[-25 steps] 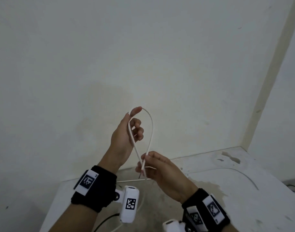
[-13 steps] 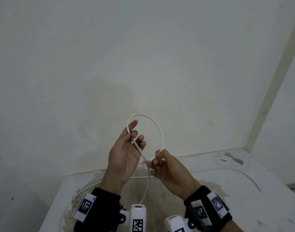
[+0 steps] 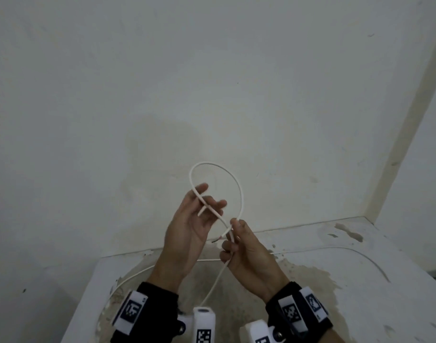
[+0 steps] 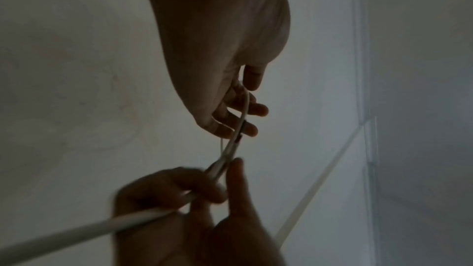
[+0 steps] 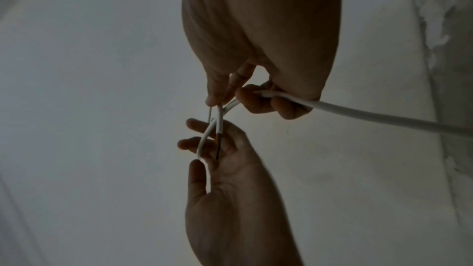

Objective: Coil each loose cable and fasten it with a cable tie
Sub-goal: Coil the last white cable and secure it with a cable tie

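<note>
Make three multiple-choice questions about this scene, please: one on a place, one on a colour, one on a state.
1. Where does the cable loop stand?
A. Raised above both hands
B. Flat on the table
C. Around the left wrist

2. What colour is the cable's sheath?
A. Black
B. White
C. Red

3. How is the right hand?
A. Open, touching nothing
B. Flat on the table
C. Pinching the cable

Key: 1 A, the cable arches over the left hand and right hand, above the table. 2 B, its sheath shows white. 3 C, the fingers curl round the crossing.
</note>
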Demonstrator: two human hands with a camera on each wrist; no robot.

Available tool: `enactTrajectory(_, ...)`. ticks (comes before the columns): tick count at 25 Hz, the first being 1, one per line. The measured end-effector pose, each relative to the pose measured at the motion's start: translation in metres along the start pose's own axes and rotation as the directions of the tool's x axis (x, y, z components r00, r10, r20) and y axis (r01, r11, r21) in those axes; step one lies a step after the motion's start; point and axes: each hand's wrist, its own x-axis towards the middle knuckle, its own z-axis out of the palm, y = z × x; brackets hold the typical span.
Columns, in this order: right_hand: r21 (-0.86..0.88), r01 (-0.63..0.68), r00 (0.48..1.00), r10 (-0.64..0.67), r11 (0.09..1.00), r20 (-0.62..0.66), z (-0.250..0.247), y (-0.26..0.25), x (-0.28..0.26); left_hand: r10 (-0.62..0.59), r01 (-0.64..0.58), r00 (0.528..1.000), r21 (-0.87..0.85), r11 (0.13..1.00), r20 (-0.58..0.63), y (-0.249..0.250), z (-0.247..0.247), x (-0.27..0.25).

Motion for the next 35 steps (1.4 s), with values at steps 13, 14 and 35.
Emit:
enactTrajectory(13, -0.304, -0.113, 0.982, 0.153, 0.946, 0.114, 0.002, 0.005, -0.012, 0.244, -0.175, 0.97, 0.725, 0.666, 0.009, -0.03, -0.005, -0.02)
enactTrajectory(14, -0.448, -0.059, 0.983, 0.13, 0.892, 0.129, -0.001, 0.004, -0.015, 0.213, -0.11, 0.973, 0.64, 0.761, -0.086, -0.026, -0.002, -0.018)
enactTrajectory(35, -0.996, 0.025, 0.92, -0.388, -0.081, 0.054, -0.01, -0.133, 0.045, -0.132, 0.328, 0.913, 0.504, 0.799, -0.385, 0.024, -0.047, 0.018)
